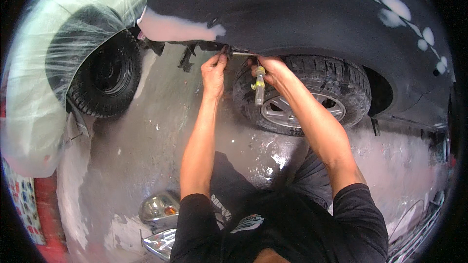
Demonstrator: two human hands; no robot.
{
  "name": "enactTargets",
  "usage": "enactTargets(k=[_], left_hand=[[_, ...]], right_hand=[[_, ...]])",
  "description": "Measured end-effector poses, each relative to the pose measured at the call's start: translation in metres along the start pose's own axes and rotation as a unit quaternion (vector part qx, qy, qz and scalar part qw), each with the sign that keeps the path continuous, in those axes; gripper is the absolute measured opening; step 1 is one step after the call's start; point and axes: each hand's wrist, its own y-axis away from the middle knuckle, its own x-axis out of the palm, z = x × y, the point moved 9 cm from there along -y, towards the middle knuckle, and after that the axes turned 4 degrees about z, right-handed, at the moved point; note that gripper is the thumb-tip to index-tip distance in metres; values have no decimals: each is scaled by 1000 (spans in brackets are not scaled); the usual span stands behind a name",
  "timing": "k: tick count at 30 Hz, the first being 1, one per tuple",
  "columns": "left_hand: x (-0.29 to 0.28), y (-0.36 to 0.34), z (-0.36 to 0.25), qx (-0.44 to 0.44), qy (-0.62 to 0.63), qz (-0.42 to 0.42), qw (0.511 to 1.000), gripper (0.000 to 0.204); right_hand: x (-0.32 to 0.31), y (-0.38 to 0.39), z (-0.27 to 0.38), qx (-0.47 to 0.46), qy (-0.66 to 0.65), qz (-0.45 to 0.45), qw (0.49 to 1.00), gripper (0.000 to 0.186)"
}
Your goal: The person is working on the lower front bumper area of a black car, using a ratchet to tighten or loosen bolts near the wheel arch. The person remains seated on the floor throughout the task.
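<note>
A screwdriver-like tool (pixel 260 92) with a translucent, yellow-green-marked handle is gripped by the curled fingers of the right hand (pixel 274 69), handle downward, below the dark car bodywork (pixel 292 14) and beside the wheel (pixel 317 104). The left hand's (pixel 213 74) fingers are raised to the bodywork's lower edge; whether anything is gripped there cannot be told. A headlamp (pixel 157 207) is seen on the floor (pixel 131 153).

Your tool (pixel 259 87) shows yellow and pale grey. Before you, the car body (pixel 292 9) is dark grey with pinkish-white patches (pixel 178 28), the tyre (pixel 358 87) black, the wheel (pixel 281 117) silver-grey; your shirt (pixel 297 219) is black, pale-printed.
</note>
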Motion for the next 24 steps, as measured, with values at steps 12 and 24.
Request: enactTargets(k=[12,24], left_hand=[[-2,-1,-13,15,-86,-13,996,29],[0,-7,-15,14,-48,17,999,30]], right_hand=[[-28,-25,-17,76,24,-32,996,26],[-24,-23,-25,18,45,-14,999,16]])
